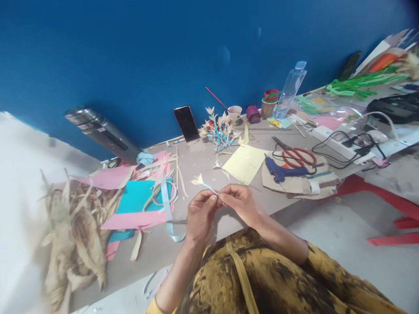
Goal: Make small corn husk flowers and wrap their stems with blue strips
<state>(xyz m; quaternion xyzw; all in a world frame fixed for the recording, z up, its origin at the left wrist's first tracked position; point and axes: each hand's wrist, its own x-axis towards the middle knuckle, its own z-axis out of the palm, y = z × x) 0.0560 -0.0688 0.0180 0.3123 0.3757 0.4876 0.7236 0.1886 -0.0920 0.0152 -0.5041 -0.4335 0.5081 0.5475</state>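
Both my hands meet above the front of the table, pinching a small handmade flower [198,179] by its thin stem. Its petals are cream, and pale blue covers the stem. My left hand [200,213] grips the stem from the left, thumb and fingers together. At the stem's lower end, my right hand [240,203] pinches with thumb and forefinger. Farther back stands a bunch of similar flowers [220,131] with blue stems. A light blue ribbon [167,205] hangs in a loop left of my left hand. A yellow paper sheet [245,163] lies beyond my right hand.
Dried husks [78,235] and coloured paper [134,196] cover the left side, near a steel flask [104,135]. A blue glue gun [284,169] and red-handled scissors [297,157] rest on cardboard at right. Behind stand a phone [186,123], paper cup [235,115] and bottle [292,89]. A power strip [334,141] trails cables.
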